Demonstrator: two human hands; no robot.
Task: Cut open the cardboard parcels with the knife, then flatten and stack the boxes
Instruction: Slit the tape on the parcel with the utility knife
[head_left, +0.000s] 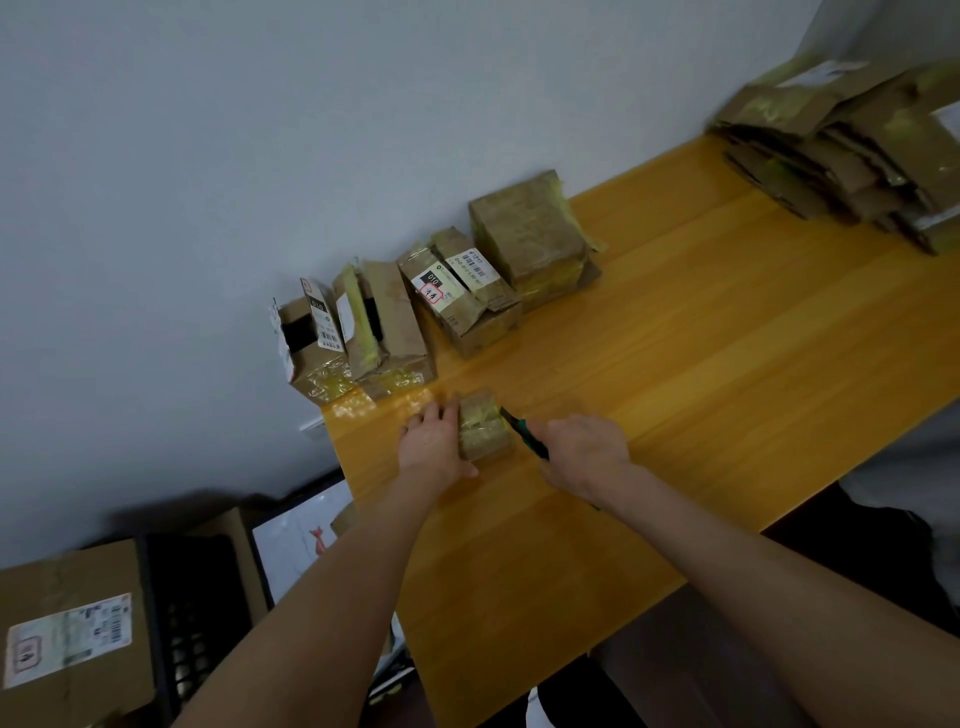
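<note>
Holding the small parcel (485, 428) steady near the left end of the yellow wooden tabletop (701, 374), the left hand (434, 441) has its fingers and thumb clamped round the parcel's left side. It's a little brown box wrapped in shiny clear-yellowish tape. The right hand (584, 452) is closed tight round a knife (524, 428) with a teal handle, and the blade tip sits right against the parcel's right top edge. Behind that, four more parcels (384, 332) are lined up along the grey wall (208, 182), a couple with flaps already gaping. As for writing: the white label (439, 283) on the third one reads "010" in a black bar, with a red-bordered sticker under it that I can't make out, and a barcode label (475, 260) sits beside it. The leftmost one also shows "010". Far right end of the tabletop has a blurry pile of flattened boxes (841, 150). Down on the floor at the left is a bigger cardboard box (72, 597) with a shipping label, text too small to read, next to a black crate (192, 613).
</note>
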